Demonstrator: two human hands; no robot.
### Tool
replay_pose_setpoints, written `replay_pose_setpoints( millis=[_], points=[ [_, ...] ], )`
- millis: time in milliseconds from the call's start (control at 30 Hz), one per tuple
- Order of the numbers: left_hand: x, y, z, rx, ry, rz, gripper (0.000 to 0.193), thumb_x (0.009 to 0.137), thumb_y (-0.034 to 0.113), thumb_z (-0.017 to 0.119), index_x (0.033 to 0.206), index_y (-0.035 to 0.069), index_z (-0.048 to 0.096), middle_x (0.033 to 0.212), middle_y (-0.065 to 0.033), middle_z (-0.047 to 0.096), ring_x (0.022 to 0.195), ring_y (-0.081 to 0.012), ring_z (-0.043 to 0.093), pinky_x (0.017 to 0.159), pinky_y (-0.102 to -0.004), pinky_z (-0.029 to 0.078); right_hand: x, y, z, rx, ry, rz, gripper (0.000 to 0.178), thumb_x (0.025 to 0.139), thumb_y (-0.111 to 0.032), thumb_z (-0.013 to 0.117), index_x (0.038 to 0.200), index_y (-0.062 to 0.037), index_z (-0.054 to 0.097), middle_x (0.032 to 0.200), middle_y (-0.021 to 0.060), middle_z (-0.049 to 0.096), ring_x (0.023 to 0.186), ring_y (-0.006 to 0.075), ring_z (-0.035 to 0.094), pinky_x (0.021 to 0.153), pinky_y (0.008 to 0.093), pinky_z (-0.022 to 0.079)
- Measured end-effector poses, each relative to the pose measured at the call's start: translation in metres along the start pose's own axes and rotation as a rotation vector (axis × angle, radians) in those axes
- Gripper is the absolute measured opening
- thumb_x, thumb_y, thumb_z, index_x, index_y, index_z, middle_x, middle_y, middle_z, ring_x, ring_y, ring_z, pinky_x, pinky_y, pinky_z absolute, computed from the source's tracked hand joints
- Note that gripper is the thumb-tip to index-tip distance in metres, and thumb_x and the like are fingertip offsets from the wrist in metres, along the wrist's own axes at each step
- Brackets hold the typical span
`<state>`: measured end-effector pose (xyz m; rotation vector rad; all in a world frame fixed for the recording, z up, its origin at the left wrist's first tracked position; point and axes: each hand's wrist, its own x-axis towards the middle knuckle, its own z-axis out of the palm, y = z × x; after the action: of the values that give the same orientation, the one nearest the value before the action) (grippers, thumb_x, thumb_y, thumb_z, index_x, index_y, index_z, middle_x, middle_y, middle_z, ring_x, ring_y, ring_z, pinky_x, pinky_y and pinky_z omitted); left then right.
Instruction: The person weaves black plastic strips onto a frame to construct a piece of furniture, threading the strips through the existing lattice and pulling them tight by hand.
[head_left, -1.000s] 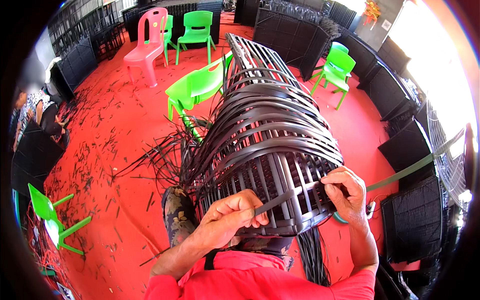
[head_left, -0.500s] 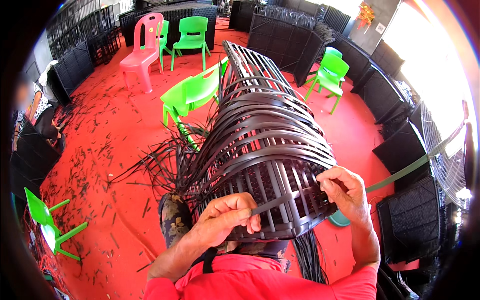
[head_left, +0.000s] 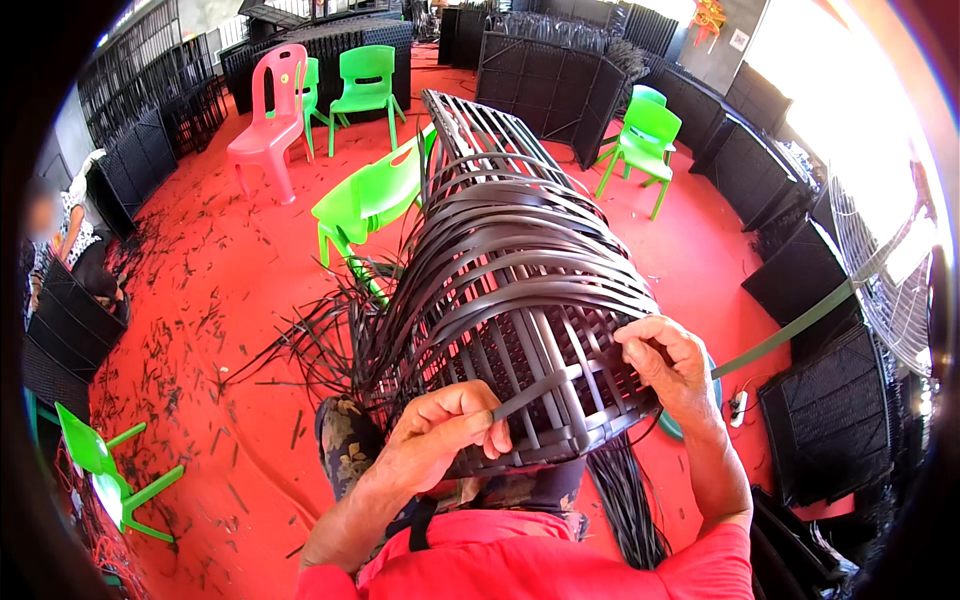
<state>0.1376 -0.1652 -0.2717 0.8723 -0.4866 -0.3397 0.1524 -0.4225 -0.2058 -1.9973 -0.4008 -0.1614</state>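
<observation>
At centre | black slatted frame | glossy | flat strips arched across

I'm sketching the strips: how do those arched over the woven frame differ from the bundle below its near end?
The arched strips bow across the woven frame; the bundle runs fairly straight. The arched strips spread along the frame; the bundle is gathered close. Both are dark and narrow.

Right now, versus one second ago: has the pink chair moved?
No. The pink chair keeps its place against the green chairs behind it; the camera view shifted.
</observation>
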Motion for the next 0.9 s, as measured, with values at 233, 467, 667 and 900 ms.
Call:
replay_pose_setpoints(
  millis=[233,467,667,900],
  points=[
    [0.000,-0.003,0.003,0.021,0.004,0.031,0.026,0.089,0.017,0.052,0.068,0.002,0.048,0.075,-0.0134,0.053,0.071,-0.0243,0.057,0.062,-0.0328,0.047,-0.003,0.006,-0.002,-0.033,0.017,-0.074,0.013,0.088,-0.011,0.058,0.095,-0.0004,0.061,0.079,0.0013,0.060,0.072,0.0062,0.052,0.066,0.0213,0.042],
    [-0.014,0.001,0.013,0.037,-0.133,0.056,0.020,0.091,0.014,0.049,0.078,0.000,0.054,0.084,-0.0113,0.055,0.078,-0.0169,0.054,0.070,-0.0283,0.044,-0.003,0.004,-0.006,-0.014,0.000,-0.079,0.011,0.088,-0.009,0.058,0.094,-0.0004,0.061,0.077,0.0004,0.059,0.070,0.0056,0.051,0.064,0.0209,0.041],
    [-0.012,-0.005,0.012,0.044,-0.062,0.057,0.020,0.088,0.013,0.050,0.073,0.002,0.052,0.078,-0.0151,0.055,0.070,-0.0229,0.056,0.063,-0.0314,0.048,-0.002,0.002,-0.008,0.005,-0.048,-0.107,0.011,0.086,-0.008,0.060,0.093,0.0000,0.062,0.075,0.0017,0.059,0.066,0.0056,0.052,0.060,0.0204,0.041],
    [-0.011,-0.001,0.008,0.102,-0.058,-0.003,0.020,0.088,0.015,0.053,0.073,0.002,0.053,0.075,-0.0129,0.056,0.068,-0.0209,0.057,0.061,-0.0296,0.047,0.003,-0.009,-0.011,-0.125,-0.150,-0.168,0.008,0.084,-0.006,0.061,0.090,-0.0001,0.064,0.075,0.0051,0.060,0.065,0.0090,0.056,0.057,0.0221,0.043]
  ],
)
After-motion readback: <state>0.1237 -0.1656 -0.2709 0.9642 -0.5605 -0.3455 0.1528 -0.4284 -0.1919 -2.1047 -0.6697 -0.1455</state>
